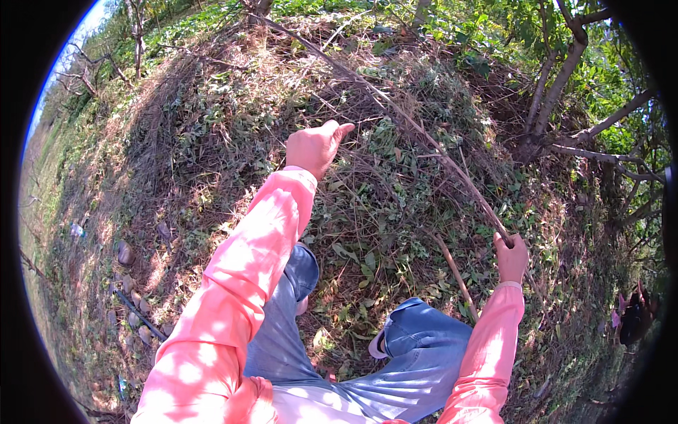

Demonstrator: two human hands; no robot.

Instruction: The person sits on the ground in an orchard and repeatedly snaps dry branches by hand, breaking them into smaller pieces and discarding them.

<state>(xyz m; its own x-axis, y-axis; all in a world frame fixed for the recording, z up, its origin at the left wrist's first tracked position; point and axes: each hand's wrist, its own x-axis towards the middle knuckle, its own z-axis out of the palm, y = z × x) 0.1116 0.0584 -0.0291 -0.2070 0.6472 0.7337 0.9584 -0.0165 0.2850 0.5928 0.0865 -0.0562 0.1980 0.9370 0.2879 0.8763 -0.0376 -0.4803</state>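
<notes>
My right hand (511, 258) is closed around the lower end of a long dry stalk or thin branch (418, 127). It slants away to the upper left, over a heap of cut weeds and dry grass (381, 185). Above the near side of the heap is my left hand (316, 147), its fingers curled and its thumb and forefinger pointing right. A thin twig (367, 120) lies just past those fingertips; whether they pinch it I cannot tell. Beside my right forearm a shorter bare stick (456, 275) leans on the ground.
A forked tree trunk (556, 95) with low branches stands at the right. To the left lie stones (125, 253) and a dark rod (139, 312). A dark object (635, 318) sits at the far right. Weeds and litter surround my feet.
</notes>
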